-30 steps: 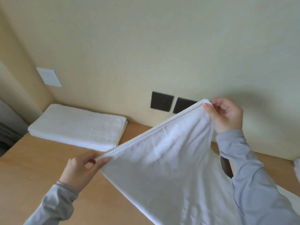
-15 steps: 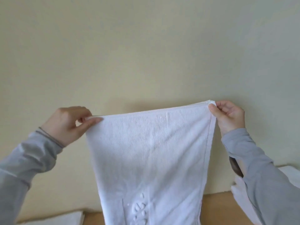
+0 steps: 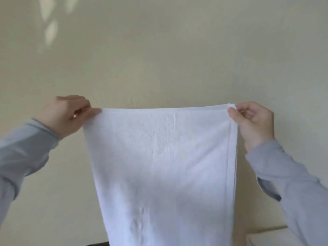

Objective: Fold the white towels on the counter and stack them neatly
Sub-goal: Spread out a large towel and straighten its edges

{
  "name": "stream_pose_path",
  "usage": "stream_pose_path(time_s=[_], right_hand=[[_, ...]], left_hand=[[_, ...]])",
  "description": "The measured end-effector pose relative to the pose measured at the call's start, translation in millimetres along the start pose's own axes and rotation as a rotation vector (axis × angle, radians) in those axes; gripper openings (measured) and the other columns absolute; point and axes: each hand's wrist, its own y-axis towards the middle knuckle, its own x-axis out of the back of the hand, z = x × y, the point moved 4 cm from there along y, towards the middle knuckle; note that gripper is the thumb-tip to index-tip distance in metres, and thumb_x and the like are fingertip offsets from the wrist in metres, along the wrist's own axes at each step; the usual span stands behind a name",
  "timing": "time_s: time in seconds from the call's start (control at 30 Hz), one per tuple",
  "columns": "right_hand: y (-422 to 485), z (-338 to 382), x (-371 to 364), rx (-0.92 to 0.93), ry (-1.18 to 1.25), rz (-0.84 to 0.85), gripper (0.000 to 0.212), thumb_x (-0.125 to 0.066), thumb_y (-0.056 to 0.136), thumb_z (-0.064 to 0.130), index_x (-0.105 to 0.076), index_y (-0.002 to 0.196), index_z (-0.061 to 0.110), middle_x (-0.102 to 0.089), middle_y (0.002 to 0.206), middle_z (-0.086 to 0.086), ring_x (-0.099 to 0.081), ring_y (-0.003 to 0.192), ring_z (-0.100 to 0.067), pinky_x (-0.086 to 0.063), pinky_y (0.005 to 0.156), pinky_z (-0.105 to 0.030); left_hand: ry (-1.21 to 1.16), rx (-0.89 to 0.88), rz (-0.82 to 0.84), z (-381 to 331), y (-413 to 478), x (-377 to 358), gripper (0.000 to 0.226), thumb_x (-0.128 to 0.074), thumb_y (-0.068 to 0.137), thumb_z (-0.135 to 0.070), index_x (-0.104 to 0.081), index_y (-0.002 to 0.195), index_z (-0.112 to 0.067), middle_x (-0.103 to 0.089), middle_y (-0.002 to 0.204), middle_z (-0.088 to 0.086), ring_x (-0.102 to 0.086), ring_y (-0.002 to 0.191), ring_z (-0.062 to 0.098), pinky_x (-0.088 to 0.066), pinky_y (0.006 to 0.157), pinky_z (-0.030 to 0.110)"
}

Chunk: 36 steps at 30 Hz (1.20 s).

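A white towel (image 3: 159,166) is held up in the air in front of a plain cream wall (image 3: 168,59), spread flat and facing the camera. Its long axis runs vertically: the short top edge is stretched almost level between the two hands, with a slight rise in the middle, and the cloth hangs straight down until it is cut off by the bottom of the view. The lower end cannot be seen. The side edges draw slightly inward further down.

The top left corner is pinched by the left hand (image 3: 65,116), thumb pressed against curled fingers. The top right corner is pinched by the right hand (image 3: 252,121) in the same way, with the other fingers curled into the palm. At that corner the edge is seen to be made up of more than one layer, and a hemmed band runs down the right side of the cloth. Faint raised marks are visible low in the middle of the towel.

Both forearms are covered by grey sleeves (image 3: 23,157) and are raised from the lower corners of the view. Bare wall is seen above the top edge and on both sides of the hanging cloth, between it and each sleeve. Patches of light (image 3: 51,32) lie on the wall at the upper left. A dark object (image 3: 98,244) is cut off just left of the towel's lower part, and a pale shape (image 3: 262,239) lies low on the right; neither can be identified.
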Motion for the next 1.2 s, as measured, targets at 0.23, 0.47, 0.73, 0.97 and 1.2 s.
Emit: stream_pose_path(time_s=[0.23, 0.47, 0.73, 0.97, 1.2], right_hand=[[18.8, 7.3, 21.7, 0.016, -0.002, 0.028, 0.024, -0.072, 0.078, 0.007, -0.058, 0.066, 0.021, -0.058, 0.065, 0.005, -0.054, 0.058, 0.001, -0.044, 0.061, -0.010], [40.0, 21.8, 54.2, 0.013, 0.188, -0.035, 0.017, -0.071, 0.079, 0.007, -0.061, 0.071, 0.018, -0.061, 0.068, 0.001, -0.057, 0.063, -0.004, -0.046, 0.063, -0.014], [43.0, 6.9, 71.0, 0.017, 0.002, 0.117, 0.023, -0.069, 0.079, 0.003, -0.058, 0.068, 0.020, -0.058, 0.065, 0.002, -0.053, 0.056, 0.002, -0.044, 0.060, -0.010], [52.7, 2.5, 107.6, 0.018, -0.027, 0.047, 0.023, -0.070, 0.080, 0.006, -0.058, 0.067, 0.021, -0.059, 0.067, 0.002, -0.054, 0.058, 0.002, -0.044, 0.061, -0.009], [63.7, -6.3, 164.9, -0.026, -0.170, 0.015, 0.017, -0.070, 0.080, 0.008, -0.059, 0.070, 0.016, -0.060, 0.069, 0.003, -0.055, 0.063, -0.003, -0.045, 0.062, -0.007]], left_hand=[[-0.022, 0.077, 0.024, -17.2, 18.4, 7.3, 0.049, -0.048, 0.085, -0.044, -0.055, 0.059, -0.003, -0.049, 0.054, 0.007, -0.047, 0.053, 0.034, -0.035, 0.054, 0.032], [-0.033, 0.070, -0.111, -43.8, 57.5, 46.7, 0.034, -0.049, 0.087, -0.053, -0.051, 0.061, -0.031, -0.056, 0.078, -0.010, -0.047, 0.057, 0.000, -0.032, 0.050, 0.007], [-0.019, 0.112, -0.007, -71.6, 46.7, 27.9, 0.042, -0.055, 0.084, -0.037, -0.055, 0.057, -0.006, -0.048, 0.049, 0.007, -0.042, 0.057, 0.023, -0.033, 0.050, 0.018], [-0.101, 0.067, 0.005, -106.2, 65.1, 14.3, 0.044, -0.058, 0.085, -0.042, -0.052, 0.054, -0.011, -0.043, 0.047, -0.002, -0.043, 0.059, 0.020, -0.032, 0.047, 0.019], [-0.241, 0.084, 0.008, -153.7, 82.9, -19.1, 0.052, -0.048, 0.081, -0.058, -0.053, 0.051, -0.015, -0.048, 0.048, -0.001, -0.045, 0.054, 0.018, -0.036, 0.048, 0.026]])
